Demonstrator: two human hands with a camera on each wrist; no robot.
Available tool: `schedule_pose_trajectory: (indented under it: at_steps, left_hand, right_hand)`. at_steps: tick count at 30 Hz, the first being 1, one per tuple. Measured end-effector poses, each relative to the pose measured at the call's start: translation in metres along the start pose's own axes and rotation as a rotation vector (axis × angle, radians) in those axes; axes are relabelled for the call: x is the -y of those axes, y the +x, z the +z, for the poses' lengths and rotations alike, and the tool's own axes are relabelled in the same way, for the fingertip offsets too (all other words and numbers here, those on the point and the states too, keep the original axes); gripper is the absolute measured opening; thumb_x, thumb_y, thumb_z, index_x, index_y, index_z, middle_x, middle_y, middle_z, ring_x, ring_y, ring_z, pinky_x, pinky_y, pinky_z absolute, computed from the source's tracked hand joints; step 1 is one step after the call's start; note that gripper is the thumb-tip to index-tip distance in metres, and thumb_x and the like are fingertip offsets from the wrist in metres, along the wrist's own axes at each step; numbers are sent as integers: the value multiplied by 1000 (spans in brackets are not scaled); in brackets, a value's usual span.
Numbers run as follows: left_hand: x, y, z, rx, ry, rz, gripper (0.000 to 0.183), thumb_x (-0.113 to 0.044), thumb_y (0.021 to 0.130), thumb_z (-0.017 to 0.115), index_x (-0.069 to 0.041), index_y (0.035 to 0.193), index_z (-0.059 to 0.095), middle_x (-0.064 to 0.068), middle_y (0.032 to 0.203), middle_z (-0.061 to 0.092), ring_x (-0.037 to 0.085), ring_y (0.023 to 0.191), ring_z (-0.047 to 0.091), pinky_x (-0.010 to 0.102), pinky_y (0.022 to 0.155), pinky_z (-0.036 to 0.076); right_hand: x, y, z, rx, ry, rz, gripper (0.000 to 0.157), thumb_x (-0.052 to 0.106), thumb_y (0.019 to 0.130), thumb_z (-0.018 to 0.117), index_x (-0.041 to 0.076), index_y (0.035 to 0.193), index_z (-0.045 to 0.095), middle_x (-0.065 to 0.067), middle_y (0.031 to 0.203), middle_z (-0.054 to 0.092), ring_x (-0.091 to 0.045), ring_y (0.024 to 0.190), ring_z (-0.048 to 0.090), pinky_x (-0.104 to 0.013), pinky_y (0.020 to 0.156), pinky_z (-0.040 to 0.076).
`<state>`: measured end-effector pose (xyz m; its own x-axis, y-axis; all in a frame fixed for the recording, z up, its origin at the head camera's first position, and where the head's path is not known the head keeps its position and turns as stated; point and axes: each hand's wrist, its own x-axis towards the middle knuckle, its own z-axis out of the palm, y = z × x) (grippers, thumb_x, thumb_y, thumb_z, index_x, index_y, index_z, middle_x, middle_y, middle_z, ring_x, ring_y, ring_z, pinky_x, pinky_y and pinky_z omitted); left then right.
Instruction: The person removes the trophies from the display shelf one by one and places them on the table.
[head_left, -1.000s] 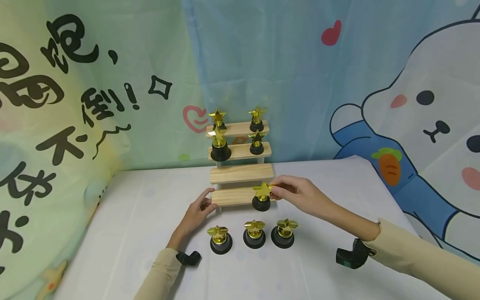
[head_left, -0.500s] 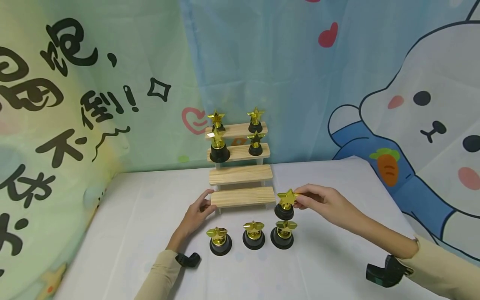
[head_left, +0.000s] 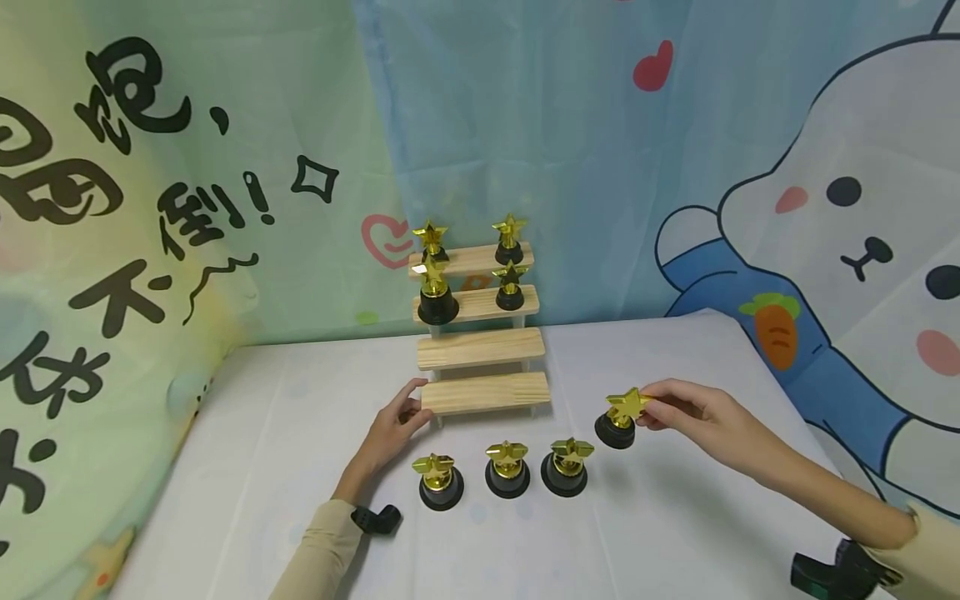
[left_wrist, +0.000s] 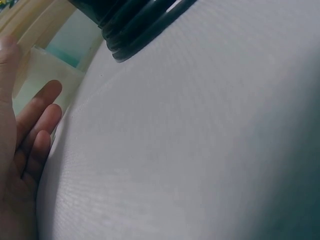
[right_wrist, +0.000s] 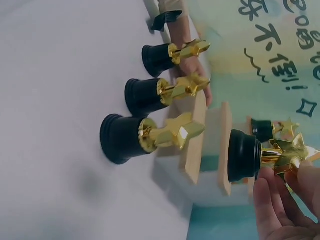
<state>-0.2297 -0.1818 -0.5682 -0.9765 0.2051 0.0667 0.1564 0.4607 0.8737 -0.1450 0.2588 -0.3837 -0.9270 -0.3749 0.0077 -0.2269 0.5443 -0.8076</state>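
Observation:
My right hand (head_left: 693,412) pinches a small trophy (head_left: 626,408) by its gold star, holding it in the air above the white table, right of the wooden tiered stand (head_left: 483,393). In the right wrist view, thumb and fingers grip the star of this trophy (right_wrist: 292,152), its black base free. My left hand (head_left: 393,425) holds the left end of the stand's lowest shelf, thumb in front and index finger behind. The left wrist view shows several fingers (left_wrist: 42,112) of it beside the stand's leg. Three trophies stand in front: left (head_left: 440,483), middle (head_left: 507,472), right (head_left: 566,468).
On the top shelf stand two trophies, left (head_left: 431,239) and right (head_left: 509,239). The second shelf bears a larger trophy (head_left: 436,293) at left and a smaller trophy (head_left: 510,287) at right. A printed cloth backdrop (head_left: 585,167) hangs behind the table (head_left: 262,433).
My right hand has carried the trophy away from the right end of the lowest shelf, rightward and slightly toward me. My left hand has stayed at the stand.

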Motion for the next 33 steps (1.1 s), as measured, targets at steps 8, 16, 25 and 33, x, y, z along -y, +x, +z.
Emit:
schedule_pose_trajectory:
  at_steps: [8, 16, 25, 33]
  left_hand:
    - [1, 1, 3, 0, -9, 8, 53, -36, 92, 65, -30, 140, 45, 4, 96, 71, 11, 78, 57, 21, 69, 45]
    - [1, 3, 3, -2, 8, 11, 53, -32, 93, 64, -25, 142, 45, 6, 96, 71, 10, 77, 56, 21, 69, 44]
    - [-31, -9, -11, 60, 33, 8, 56, -28, 95, 62, -10, 144, 42, 11, 98, 71, 12, 76, 55, 20, 69, 44]
    - [-6, 0, -1, 1, 7, 15, 54, -28, 94, 64, -19, 143, 44, 9, 97, 71, 11, 75, 53, 20, 66, 42]
  right_hand:
    - [-23, -10, 1, 2, -6, 84, 33, 28, 101, 52, 3, 122, 59, -13, 112, 67, 1, 93, 66, -17, 81, 53]
    - [-57, -10, 19, 34, 83, 111, 36, 26, 101, 52, -2, 123, 57, -17, 115, 65, -1, 94, 67, -18, 81, 54]
    - [-83, -10, 39, 91, 124, 172, 40, 27, 100, 54, -5, 123, 57, -18, 113, 66, -5, 93, 68, -26, 82, 55]
    - [-94, -13, 52, 86, 95, 147, 35, 24, 99, 56, -5, 119, 60, -18, 109, 68, -2, 88, 67, -24, 76, 56]
